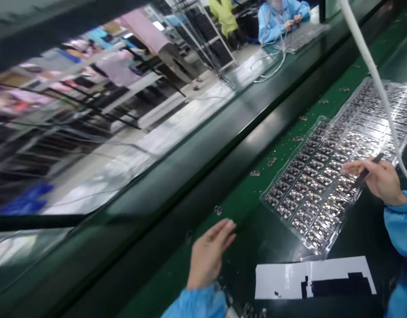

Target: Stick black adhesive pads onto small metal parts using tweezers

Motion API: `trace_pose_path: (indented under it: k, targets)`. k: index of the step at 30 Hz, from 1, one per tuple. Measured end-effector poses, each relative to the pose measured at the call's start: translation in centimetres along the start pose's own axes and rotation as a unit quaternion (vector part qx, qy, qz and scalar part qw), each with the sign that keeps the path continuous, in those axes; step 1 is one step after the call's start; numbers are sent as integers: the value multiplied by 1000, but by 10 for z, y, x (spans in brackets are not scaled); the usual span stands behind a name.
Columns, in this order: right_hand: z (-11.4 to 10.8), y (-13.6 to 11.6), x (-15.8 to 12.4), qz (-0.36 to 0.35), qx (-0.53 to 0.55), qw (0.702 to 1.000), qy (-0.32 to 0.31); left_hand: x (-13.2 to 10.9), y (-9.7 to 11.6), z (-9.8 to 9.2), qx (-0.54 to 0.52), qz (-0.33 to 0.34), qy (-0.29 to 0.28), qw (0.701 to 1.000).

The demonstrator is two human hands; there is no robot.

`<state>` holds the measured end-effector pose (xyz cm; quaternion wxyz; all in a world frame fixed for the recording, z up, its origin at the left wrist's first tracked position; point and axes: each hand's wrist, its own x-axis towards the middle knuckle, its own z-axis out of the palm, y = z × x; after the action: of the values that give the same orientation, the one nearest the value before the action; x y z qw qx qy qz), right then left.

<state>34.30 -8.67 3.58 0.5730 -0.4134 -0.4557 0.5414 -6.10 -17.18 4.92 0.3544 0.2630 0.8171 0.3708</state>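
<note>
**Holding a dark slim tool beside a filled tray**

From the head view: at three o'clock, holds a dark slim tool [369, 170] in the right hand [382, 179], with the grip narrowed around it, near the edge of a clear tray [283, 219] filled with rows of small components. Cannot tell whether touching the tray. At six o'clock, extends the left hand [208, 254] with thumb and fingertips drawn close together; cannot tell whether pinching anything in that grip. Wears light-blue sleeves [197, 304].

Has the clear tray lying on a dark green worktop [273, 243], stretching from four towards two o'clock. Has small metal parts [255, 173] strewn in a loose row from six up to two o'clock, with one just beyond the left fingertips. Between four and five o'clock, has a white sheet [279, 278] laid flat, bearing a black flat piece [342, 286]. Shows a pale cable [372, 66] hanging at two o'clock, in front of the components. At one o'clock, shows a co-worker [273, 31] in blue, seated behind another tray [303, 37]. Blurs towards ten o'clock.
</note>
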Motion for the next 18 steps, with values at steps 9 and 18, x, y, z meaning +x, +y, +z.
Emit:
trace_pose_path:
  k: [9,18]
  targets:
    - [-76,-31,82,11,-586,805,93,-105,0,84,-297,-246,-185,904]
    - [-82,-27,117,142,-645,750,35,-104,2,106,-303,-202,-121,923]
